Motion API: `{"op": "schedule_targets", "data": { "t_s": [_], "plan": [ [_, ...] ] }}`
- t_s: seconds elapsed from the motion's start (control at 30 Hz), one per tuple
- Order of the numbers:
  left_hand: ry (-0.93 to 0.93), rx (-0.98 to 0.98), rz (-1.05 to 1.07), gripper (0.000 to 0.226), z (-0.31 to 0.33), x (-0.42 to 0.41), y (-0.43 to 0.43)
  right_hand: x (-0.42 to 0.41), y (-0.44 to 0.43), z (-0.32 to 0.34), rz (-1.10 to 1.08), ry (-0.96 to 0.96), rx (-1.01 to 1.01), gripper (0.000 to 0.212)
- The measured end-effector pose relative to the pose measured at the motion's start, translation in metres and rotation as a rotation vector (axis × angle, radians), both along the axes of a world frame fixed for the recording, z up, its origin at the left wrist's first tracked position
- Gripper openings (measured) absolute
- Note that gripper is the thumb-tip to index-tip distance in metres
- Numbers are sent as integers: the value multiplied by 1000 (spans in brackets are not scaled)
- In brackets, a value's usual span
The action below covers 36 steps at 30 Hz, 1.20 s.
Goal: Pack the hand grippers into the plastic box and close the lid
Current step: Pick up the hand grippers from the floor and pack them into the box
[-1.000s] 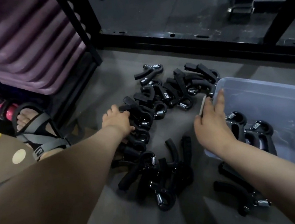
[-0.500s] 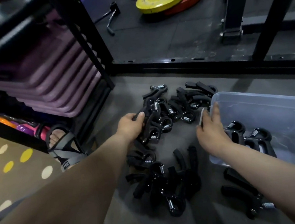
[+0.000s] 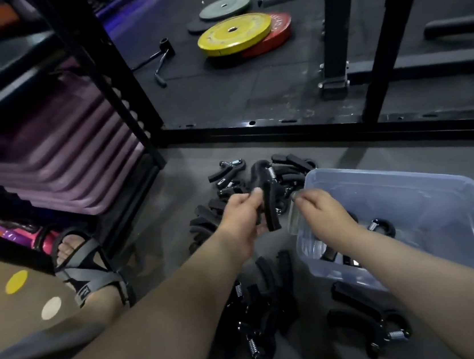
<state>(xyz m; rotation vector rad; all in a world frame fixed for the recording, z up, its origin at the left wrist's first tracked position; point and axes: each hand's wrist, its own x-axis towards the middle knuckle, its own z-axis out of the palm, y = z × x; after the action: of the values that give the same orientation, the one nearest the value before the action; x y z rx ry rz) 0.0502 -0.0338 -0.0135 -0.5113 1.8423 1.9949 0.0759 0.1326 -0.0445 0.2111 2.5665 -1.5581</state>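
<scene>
Between the 2 hands, just left of the box's corner, 1 black hand gripper (image 3: 269,202) is hanging with a handle down and its spring end up. The left hand (image 3: 242,223) is gripping it, its fingers (image 3: 254,196) curling round 1 foam handle. The right hand (image 3: 322,213) is reaching to the near-left corner of the plastic box (image 3: 394,178). Its fingers are bent and seem to be pinching the rim there, though motion blur is making that contact hard to confirm.

That clear box is sitting open on the floor (image 3: 171,193) to the right, and at least 2 packed grippers (image 3: 381,225) are lying in its bottom. No lid is showing plainly.

Many more grippers are waiting outside. A far pile (image 3: 229,177) is lying beyond the hands, a near pile (image 3: 261,310) is lying by the left forearm, and a single gripper (image 3: 373,326) is lying just beside the box's near wall.

Packing looks to be the step in hand, and it seems well short of halfway. The next move is calling for the left hand to carry its gripper over the rim and release it low inside, while the right hand is steadying the box.

Further out, a sandalled foot (image 3: 82,267) is resting at the left, near a rack of purple step boards (image 3: 57,159). Yellow and red weight plates (image 3: 234,35) are lying on the dark mat beyond.
</scene>
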Motion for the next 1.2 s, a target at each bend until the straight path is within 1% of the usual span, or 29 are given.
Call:
{"op": "schedule_targets", "data": {
  "t_s": [0.07,0.13,0.17,0.23,0.3,0.33,0.4,0.47,0.53,0.57,0.63,0.67,0.73,0.8,0.87,0.93,1.13,1.2],
  "plan": [
    [76,-200,-30,27,1,9,21,-4,-2,17,-128,-93,-322,44],
    [150,-324,-108,29,3,17,40,-7,2,28,-130,-221,-641,55],
    [176,-345,-158,32,5,21,49,-8,7,31,-110,-278,-752,60],
    [246,-371,-273,42,3,25,63,-9,21,30,-119,-343,-874,58],
    [335,-418,-418,50,3,29,72,-10,39,24,-139,-349,-911,50],
    [371,-418,-485,49,4,30,75,-10,49,20,-143,-336,-918,46],
    [430,-417,-541,46,-1,32,76,-7,72,11,-160,-328,-918,39],
    [493,-566,-500,52,-10,30,74,0,96,2,-165,-371,-885,34],
    [471,-730,-420,60,-21,24,72,11,118,-8,-150,-457,-823,31],
    [443,-765,-403,61,-28,21,72,17,126,-15,-151,-497,-796,29],
    [417,-794,-446,60,-41,16,71,26,138,-30,-213,-553,-719,20],
    [418,-811,-492,60,-48,15,71,29,143,-39,-266,-564,-642,17],
    [438,-833,-563,60,-63,17,71,31,149,-56,-371,-551,-455,14],
    [482,-836,-557,60,-76,20,72,30,153,-68,-462,-524,-353,13],
    [508,-844,-520,60,-83,23,73,27,153,-77,-527,-508,-316,9],
    [521,-856,-509,61,-87,22,74,24,151,-85,-546,-518,-294,6],
    [547,-851,-502,61,-89,22,74,19,144,-105,-600,-541,-234,11],
    [547,-833,-494,62,-90,23,74,19,144,-113,-605,-536,-173,16]
  ]
}}
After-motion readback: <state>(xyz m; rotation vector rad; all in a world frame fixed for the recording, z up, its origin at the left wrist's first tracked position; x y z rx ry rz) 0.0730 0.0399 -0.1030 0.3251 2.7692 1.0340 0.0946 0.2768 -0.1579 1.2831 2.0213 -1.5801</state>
